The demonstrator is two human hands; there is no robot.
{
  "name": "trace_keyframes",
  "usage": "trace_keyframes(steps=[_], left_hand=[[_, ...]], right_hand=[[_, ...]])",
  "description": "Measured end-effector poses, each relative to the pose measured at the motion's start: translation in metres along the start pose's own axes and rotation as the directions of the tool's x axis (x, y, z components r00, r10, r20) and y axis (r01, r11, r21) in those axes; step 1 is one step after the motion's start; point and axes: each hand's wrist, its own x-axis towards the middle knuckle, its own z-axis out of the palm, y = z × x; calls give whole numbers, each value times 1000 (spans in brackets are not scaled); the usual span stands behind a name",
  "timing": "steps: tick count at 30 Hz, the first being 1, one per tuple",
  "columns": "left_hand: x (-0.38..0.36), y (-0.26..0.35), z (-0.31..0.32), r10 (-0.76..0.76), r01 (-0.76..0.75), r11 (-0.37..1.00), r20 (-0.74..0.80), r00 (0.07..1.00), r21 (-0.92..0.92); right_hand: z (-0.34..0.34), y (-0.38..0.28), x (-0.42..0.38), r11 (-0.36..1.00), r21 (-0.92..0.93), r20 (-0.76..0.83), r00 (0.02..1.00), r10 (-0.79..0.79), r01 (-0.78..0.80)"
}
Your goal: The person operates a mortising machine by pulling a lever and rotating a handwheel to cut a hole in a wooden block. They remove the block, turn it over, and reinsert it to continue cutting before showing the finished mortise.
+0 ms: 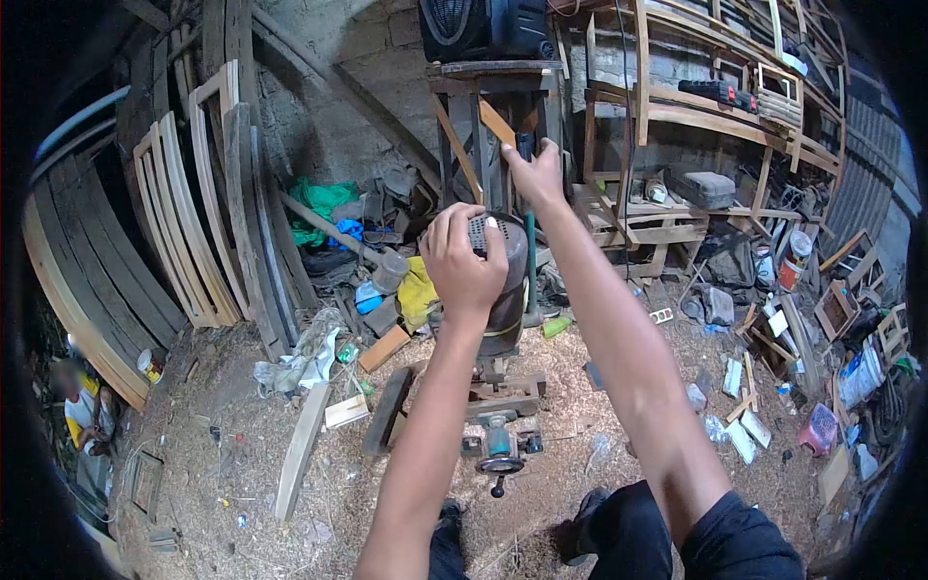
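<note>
My left hand (462, 253) rests on the rounded top of a dark machine (505, 280), fingers curved over its perforated cover. Farther forward, my right hand (536, 176) is closed around the upper part of an upright green lever (531, 261) with a dark upper end. Its fingertips are hidden behind the hand. Low at the front of the machine is a vise (498, 440) with a round handwheel (499, 466). A wood block (507, 394) lies across it, beneath the machine's head.
A tall stand (454, 87) with a black speaker (483, 29) rises behind the machine. Long boards (184, 232) lean at left, where a seated person (85, 411) is. Wooden frames (715, 116) stack at right. Sawdust and scraps cover the floor (232, 464).
</note>
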Motion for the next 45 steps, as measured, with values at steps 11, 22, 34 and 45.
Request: trace_keyframes(steps=[11, 22, 34, 45], left_hand=[[-19, -11, 13, 14, -5, 996, -96, 995, 94], [-56, 3, 2, -73, 78, 995, -70, 995, 69], [-98, 14, -34, -226, 209, 974, 286, 931, 88], [-131, 11, -89, -284, 319, 948, 516, 808, 23]], right_hand=[[-1, -23, 1, 968, 20, -185, 951, 249, -250], [-43, -48, -88, 901, 379, -138, 950, 281, -212], [-89, -16, -191, 741, 668, -125, 992, 19, 70], [-169, -13, -299, 927, 320, 290, 952, 103, -198]])
